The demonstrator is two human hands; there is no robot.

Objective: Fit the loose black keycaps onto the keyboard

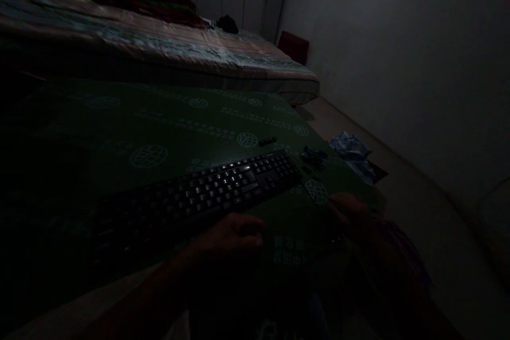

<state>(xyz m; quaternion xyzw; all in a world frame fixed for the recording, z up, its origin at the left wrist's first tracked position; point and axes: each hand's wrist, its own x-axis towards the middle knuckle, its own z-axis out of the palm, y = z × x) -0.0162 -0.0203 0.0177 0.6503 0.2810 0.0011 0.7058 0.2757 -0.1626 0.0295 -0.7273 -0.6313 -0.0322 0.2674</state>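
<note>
A black keyboard lies slantwise on the green table. My left hand is just in front of the keyboard's near edge, its fingers curled. Whether anything is inside them is lost in the dark. Over the table's right side, my right hand has its fingers bent together, pointing left. What it grips, if anything, is too dark to make out. Beneath it, a dark thing with small glints shows faintly. Some thin dark pieces lie off the keyboard's right end.
Behind the keyboard lies a small black piece, with a dark crumpled item to its right. Crumpled pale-blue material is at the table's right edge. A bed stands beyond the table, and a wall rises at right.
</note>
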